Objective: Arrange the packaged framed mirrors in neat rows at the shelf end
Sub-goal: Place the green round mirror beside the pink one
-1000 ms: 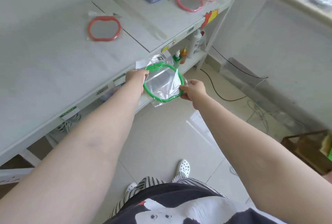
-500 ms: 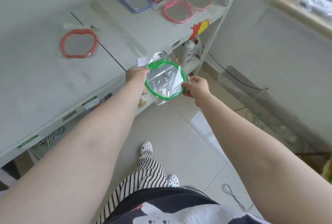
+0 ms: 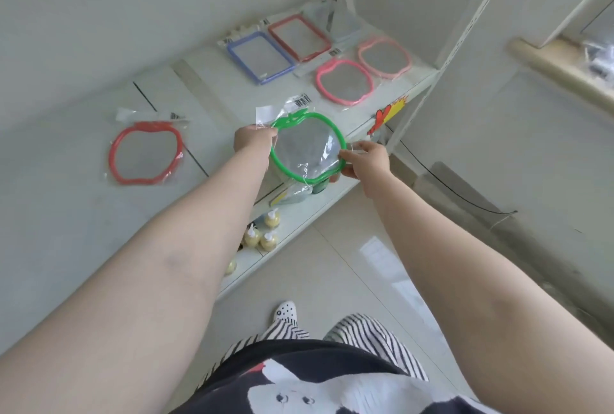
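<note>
green mirror (image 3: 307, 148) in its plastic bag, held in the air over the shelf (image 3: 232, 94) front edge | left hand (image 3: 254, 141) and right hand (image 3: 367, 159) both closed on its rim | step: carrying it to the rows | next: lay it flat beside the pink mirror (image 3: 344, 81), edges aligned

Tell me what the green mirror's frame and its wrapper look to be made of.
Green frame: likely moulded plastic, glossy, uniformly bright with a smooth apple outline. Wrapper: thin clear plastic film, crinkled, catching glare, with a barcode label on its flap.
</note>
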The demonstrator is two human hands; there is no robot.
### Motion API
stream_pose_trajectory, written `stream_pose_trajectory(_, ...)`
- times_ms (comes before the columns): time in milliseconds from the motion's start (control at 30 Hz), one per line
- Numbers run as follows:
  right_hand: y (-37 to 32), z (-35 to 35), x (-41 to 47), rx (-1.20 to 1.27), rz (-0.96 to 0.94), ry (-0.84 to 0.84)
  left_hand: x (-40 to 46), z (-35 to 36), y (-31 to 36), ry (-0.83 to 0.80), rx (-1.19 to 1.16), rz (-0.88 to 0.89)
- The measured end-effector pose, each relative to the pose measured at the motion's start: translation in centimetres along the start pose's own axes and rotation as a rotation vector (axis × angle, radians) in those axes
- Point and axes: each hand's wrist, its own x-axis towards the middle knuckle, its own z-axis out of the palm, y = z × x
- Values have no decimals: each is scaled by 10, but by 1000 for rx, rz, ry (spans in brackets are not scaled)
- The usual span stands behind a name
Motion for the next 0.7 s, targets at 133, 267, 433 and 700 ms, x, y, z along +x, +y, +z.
stream_pose_trajectory(133, -19, 10, 29, -26, 21, -28, 30, 11, 12, 29, -6, -29)
stream_pose_trajectory(267, -36, 14, 68, -69, 7, -90, 60, 26, 22, 91, -11, -75)
stream_pose_trajectory(433, -47, 17, 123, -184, -45, -122, 84, 51, 35, 166, 5, -125)
stream_pose_trajectory(700, -59, 22, 179, -328, -108, -182, 117, 78, 35, 276, 54, -151)
